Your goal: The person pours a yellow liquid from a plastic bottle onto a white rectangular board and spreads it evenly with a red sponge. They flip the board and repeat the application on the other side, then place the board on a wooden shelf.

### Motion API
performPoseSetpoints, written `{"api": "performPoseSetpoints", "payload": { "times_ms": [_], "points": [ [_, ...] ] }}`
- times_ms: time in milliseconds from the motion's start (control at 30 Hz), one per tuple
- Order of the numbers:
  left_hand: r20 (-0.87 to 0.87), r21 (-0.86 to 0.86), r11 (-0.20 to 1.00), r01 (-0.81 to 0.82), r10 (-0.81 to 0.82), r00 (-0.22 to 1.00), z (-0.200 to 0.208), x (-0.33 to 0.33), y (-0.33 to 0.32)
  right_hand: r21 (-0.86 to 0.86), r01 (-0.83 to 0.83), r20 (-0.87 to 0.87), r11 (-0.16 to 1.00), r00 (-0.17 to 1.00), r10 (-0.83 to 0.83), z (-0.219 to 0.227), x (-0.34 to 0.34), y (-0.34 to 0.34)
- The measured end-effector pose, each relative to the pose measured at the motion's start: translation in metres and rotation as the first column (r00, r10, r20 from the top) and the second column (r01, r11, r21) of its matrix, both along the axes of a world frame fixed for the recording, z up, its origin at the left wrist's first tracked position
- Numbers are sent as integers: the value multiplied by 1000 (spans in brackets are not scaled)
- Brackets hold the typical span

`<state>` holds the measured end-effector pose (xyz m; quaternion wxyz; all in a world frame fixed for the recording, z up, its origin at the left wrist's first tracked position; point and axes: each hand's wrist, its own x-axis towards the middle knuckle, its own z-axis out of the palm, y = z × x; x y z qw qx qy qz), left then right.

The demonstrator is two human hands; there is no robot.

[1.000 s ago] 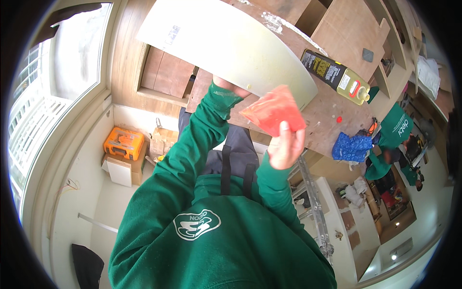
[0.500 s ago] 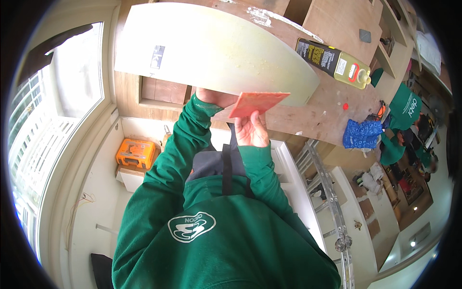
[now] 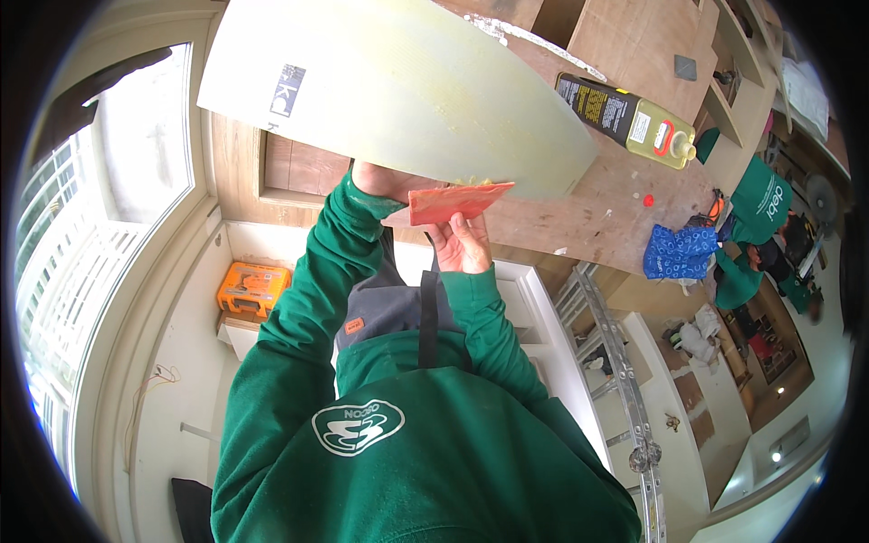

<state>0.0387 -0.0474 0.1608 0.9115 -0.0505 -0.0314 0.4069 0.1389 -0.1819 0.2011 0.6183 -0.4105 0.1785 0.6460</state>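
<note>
A pale, flexible laminate sheet (image 3: 407, 86) with yellowish glue smears arches up in front of me over the wooden worktop. Its near edge is gripped by my left hand (image 3: 385, 181), whose fingers are mostly hidden beneath the sheet and behind the spreader. My right hand (image 3: 463, 246) pinches a flat orange-red spreader (image 3: 457, 204) from below, thumb showing on the near side. Stringy yellowish residue sits along the spreader's upper edge, right by the sheet's near edge; whether they touch I cannot tell.
A black and yellow metal can (image 3: 625, 118) lies at the right on the wooden worktop (image 3: 588, 217), near a red cap (image 3: 648, 200) and a blue patterned bag (image 3: 679, 252). An aluminium ladder (image 3: 625, 380) stands lower right. An orange case (image 3: 253, 288) is lower left, beside the window (image 3: 118, 181).
Both hands and the spreader have shifted left. The laminate sheet has moved left and tilted, its left end rising toward the top of the view.
</note>
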Motion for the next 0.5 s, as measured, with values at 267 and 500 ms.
{"api": "performPoseSetpoints", "payload": {
  "times_ms": [267, 500],
  "points": [
    [0, 124, 992, 8, -8, 1000, -1, -4, 9, -83, -120, 132, 989, 983, 131, -2, 22, -20],
    [71, 110, 992, 67, -75, 995, 6, -5, 14, -274, -267, 845, 924, 392, 364, 73, 74, -23]
  ]
}}
